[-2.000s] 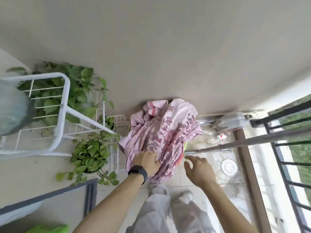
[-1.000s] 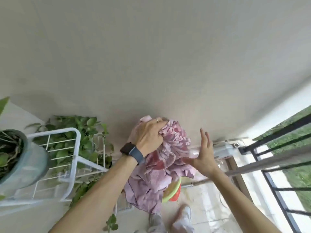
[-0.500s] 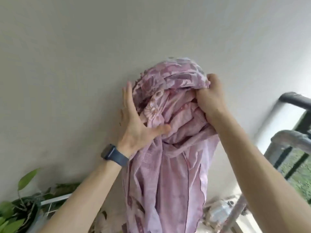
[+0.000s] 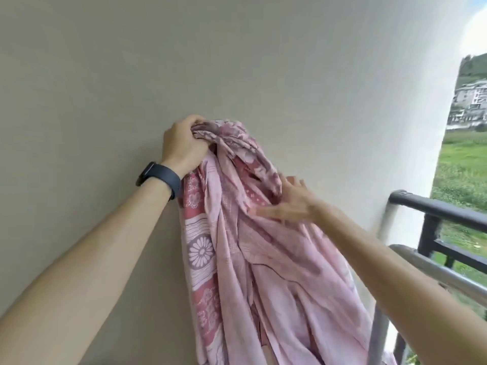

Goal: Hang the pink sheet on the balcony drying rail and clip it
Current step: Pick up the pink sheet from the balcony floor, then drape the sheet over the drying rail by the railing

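Note:
The pink patterned sheet [image 4: 253, 259] hangs bunched in front of the pale wall, held up high. My left hand [image 4: 183, 148], with a dark band on the wrist, is clenched on the sheet's top fold. My right hand [image 4: 287, 204] is blurred, fingers spread flat against the cloth lower down on the right side, not gripping it. The silver drying rail [image 4: 432, 270] runs in from the right behind my right forearm, apart from the sheet's top. No clips are in view.
A black balcony railing [image 4: 437, 209] stands at the right, beyond the silver rail. A white wall [image 4: 263, 61] fills the space ahead. Green fields and buildings lie outside at the far right.
My left hand has closed on the sheet's top. My right hand let go of the top and slid down, open, onto the cloth. The view has tilted up and right, showing the railing.

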{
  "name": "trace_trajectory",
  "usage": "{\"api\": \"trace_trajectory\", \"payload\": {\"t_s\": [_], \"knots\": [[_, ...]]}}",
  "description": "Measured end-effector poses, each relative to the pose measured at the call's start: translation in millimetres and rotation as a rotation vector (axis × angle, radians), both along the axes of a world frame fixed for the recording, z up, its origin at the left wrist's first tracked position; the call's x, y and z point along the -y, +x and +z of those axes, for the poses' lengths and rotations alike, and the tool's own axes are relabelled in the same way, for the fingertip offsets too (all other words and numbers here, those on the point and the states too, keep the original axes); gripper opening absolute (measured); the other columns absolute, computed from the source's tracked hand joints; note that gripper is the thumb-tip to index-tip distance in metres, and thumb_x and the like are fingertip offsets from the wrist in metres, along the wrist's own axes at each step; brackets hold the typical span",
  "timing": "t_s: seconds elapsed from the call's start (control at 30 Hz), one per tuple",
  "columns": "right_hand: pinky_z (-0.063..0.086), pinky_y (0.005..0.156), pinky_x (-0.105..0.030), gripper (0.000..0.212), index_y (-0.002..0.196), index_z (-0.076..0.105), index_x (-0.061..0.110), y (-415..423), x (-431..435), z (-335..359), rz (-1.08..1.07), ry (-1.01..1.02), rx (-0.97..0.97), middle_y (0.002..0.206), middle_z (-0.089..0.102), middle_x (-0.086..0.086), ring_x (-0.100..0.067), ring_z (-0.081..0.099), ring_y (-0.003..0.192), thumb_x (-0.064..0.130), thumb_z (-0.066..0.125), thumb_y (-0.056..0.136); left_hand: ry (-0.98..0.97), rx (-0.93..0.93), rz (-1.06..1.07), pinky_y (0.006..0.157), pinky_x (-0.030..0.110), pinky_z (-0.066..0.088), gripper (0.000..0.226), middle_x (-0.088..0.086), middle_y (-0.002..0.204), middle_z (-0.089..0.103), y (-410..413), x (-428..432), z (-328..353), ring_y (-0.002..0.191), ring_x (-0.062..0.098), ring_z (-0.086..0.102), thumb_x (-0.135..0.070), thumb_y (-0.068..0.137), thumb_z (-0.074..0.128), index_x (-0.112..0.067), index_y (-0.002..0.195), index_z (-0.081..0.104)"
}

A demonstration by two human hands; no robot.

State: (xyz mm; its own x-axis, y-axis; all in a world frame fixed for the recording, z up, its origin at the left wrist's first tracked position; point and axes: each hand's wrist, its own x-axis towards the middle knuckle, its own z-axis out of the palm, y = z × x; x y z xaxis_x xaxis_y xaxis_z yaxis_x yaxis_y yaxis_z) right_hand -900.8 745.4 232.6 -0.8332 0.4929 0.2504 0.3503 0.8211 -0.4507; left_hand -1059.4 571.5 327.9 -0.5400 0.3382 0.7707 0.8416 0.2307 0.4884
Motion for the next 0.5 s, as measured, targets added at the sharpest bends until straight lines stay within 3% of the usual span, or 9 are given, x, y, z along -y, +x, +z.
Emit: {"api": "trace_trajectory", "payload": {"t_s": [0.07,0.1,0.13,0.23,0.27,0.3,0.37,0.43,0.5], "knots": [[0.038,0.105,-0.044,0.138,0.155,0.011,0.022,-6,6,-23,-0.123,0.267,0.124,0.130,0.052,-0.010,-0.029,0.043,0.122,0.089,0.069,0.049,-0.027,-0.063,-0.084,0.079,0.016,0.042,0.039,-0.009,0.098,0.069,19,-11,5,0.098,0.013,0.063,0.002,0.079,0.054,-0.021,0.107,0.070],[0.041,0.098,-0.042,0.135,0.154,0.013,0.019,-9,4,-31,-0.156,0.298,0.153,0.119,0.057,-0.010,-0.028,0.046,0.115,0.081,0.074,0.050,-0.037,-0.097,-0.115,0.080,0.017,0.044,0.043,-0.010,0.098,0.069,24,-13,4,0.098,0.011,0.063,0.005,0.077,0.053,-0.021,0.107,0.070],[0.043,0.092,-0.039,0.121,0.150,0.020,0.017,-10,-2,-34,-0.166,0.306,0.166,0.111,0.062,-0.010,-0.028,0.050,0.111,0.068,0.079,0.058,-0.038,-0.126,-0.135,0.081,0.018,0.046,0.045,-0.009,0.099,0.070,27,-12,2,0.098,0.012,0.064,0.007,0.076,0.052,-0.021,0.107,0.069],[0.045,0.089,-0.038,0.036,0.116,0.056,0.020,4,-36,-12,-0.295,0.455,0.126,0.112,0.065,-0.006,-0.030,0.053,0.118,0.025,0.062,0.082,-0.114,-0.217,-0.115,0.085,0.023,0.049,0.051,-0.002,0.109,0.071,13,3,-11,0.101,0.019,0.065,0.008,0.074,0.056,-0.021,0.116,0.065],[0.045,0.090,-0.040,0.028,0.110,0.060,0.022,15,-52,1,-0.390,0.506,0.056,0.114,0.064,-0.004,-0.029,0.051,0.119,0.021,0.058,0.082,-0.198,-0.281,-0.084,0.086,0.026,0.050,0.053,0.001,0.111,0.069,4,9,-17,0.102,0.022,0.065,0.002,0.075,0.062,-0.023,0.121,0.062],[0.045,0.090,-0.042,0.027,0.110,0.062,0.024,27,-65,15,-0.491,0.543,-0.075,0.115,0.062,-0.004,-0.030,0.049,0.119,0.020,0.057,0.083,-0.308,-0.324,-0.062,0.085,0.029,0.051,0.055,0.002,0.111,0.067,-5,14,-26,0.100,0.024,0.064,-0.009,0.076,0.069,-0.026,0.127,0.057],[0.043,0.086,-0.045,0.031,0.116,0.059,0.023,42,-81,41,-0.639,0.634,-0.298,0.118,0.057,-0.009,-0.034,0.047,0.116,0.019,0.058,0.085,-0.617,-0.239,-0.023,0.075,0.032,0.053,0.065,0.001,0.097,0.064,-12,14,-47,0.087,0.023,0.063,-0.037,0.075,0.075,-0.030,0.134,0.047],[0.042,0.087,-0.045,0.035,0.121,0.057,0.023,43,-82,61,-0.668,0.762,-0.254,0.120,0.052,-0.011,-0.034,0.044,0.116,0.019,0.061,0.087,-0.910,-0.116,0.050,0.058,0.029,0.048,0.051,0.001,0.082,0.061,-9,4,-64,0.074,0.021,0.060,-0.039,0.074,0.072,-0.020,0.118,0.054],[0.038,0.091,-0.044,0.032,0.118,0.061,0.024,44,-78,66,-0.708,0.805,-0.132,0.120,0.048,-0.009,-0.030,0.038,0.117,0.021,0.062,0.086,-0.916,-0.028,0.053,0.053,0.029,0.039,0.032,0.003,0.077,0.064,-2,-4,-65,0.073,0.024,0.060,-0.035,0.072,0.073,-0.012,0.090,0.062]]}}
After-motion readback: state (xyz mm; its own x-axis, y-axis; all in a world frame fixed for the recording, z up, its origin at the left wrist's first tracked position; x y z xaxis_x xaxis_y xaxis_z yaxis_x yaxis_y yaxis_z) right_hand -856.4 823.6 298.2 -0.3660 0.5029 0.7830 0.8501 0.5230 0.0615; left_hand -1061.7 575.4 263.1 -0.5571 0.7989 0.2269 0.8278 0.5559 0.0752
